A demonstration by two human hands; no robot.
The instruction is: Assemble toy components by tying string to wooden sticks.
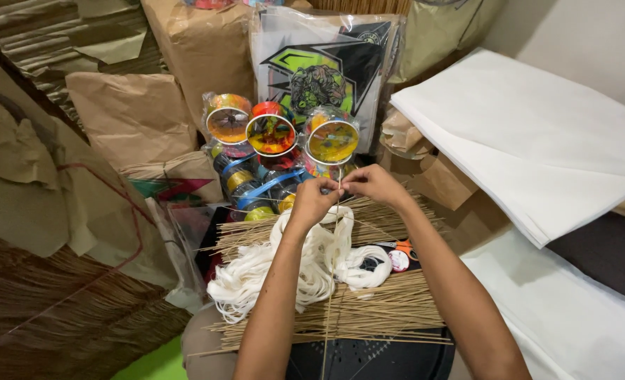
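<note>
a thin stick (339,184) stands almost straight up between the 2 hands, near the middle of the picture. the left hand (314,200) pinches it with closed fingertips, and the right hand (372,183) pinches it from the other side, so both hands are shut tight on it. the fingertips of the 2 hands nearly touch.

right under the hands lies a loose bunch of white string (305,264). it rests on a flat bed of thin sticks (390,309) that lie side by side across a dark round stool (368,359). small orange scissors (400,246) lie on the sticks just beside the string, near the right arm.

past the hands stand shiny reels (273,134) in bright colours, packed close together. behind them leans a clear bag with a green and black picture (319,70). brown paper parcels (133,116) are piled on the left and at the back. on the right lies a big stack of white paper (537,141).
</note>
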